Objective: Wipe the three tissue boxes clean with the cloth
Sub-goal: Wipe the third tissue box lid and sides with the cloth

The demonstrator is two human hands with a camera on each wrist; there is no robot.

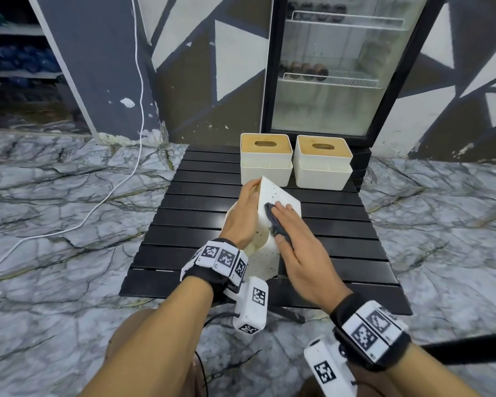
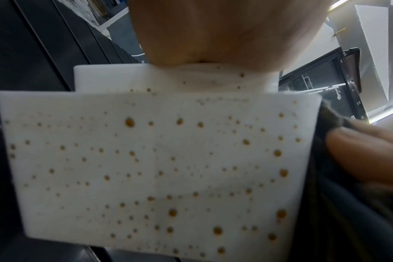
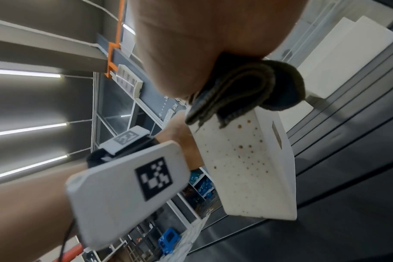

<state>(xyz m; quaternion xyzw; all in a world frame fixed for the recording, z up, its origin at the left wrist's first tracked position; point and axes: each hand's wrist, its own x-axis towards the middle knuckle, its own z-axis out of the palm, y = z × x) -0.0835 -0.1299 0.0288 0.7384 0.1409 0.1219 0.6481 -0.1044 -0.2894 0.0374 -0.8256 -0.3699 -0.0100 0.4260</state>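
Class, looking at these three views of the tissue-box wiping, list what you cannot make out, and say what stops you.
- Head view: the speckled tissue box is partly covered by both hands, hiding its lower faces.
- Left wrist view: the cloth is cut off at the right edge and blurred.
- Fridge contents: too blurred behind glass.

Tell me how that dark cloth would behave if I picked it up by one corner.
Probably floppy: the dark cloth bunches in soft folds under the right hand, and a loose end droops onto the speckled box. It likely weighs little, since flat fingers alone pin it. Lifted by one corner, it would probably unfold and dangle.
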